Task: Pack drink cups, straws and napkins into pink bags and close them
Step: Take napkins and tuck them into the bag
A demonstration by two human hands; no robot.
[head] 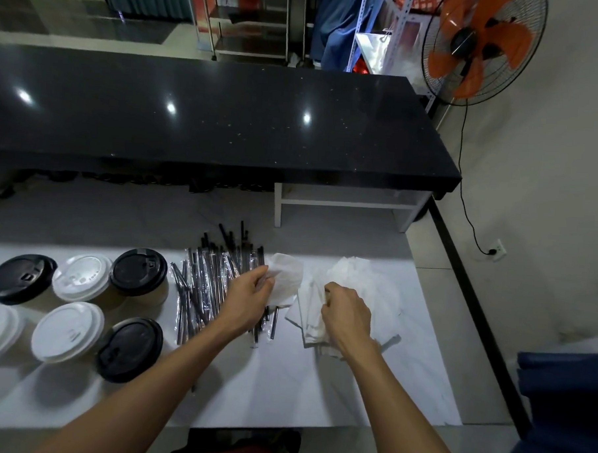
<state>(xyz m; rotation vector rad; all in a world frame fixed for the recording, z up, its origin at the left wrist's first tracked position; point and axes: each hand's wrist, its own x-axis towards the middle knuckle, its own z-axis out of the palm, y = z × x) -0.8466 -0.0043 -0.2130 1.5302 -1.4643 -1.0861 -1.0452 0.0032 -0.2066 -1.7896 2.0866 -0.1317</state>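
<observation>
My left hand [253, 293] pinches one soft white paper napkin [285, 277] lifted just left of the white napkin pile [356, 287], which my right hand [347, 314] grips.

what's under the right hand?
The right hand pinches the pile of white napkins lying on the white table. Whatever lies beneath the pile is covered.
</observation>
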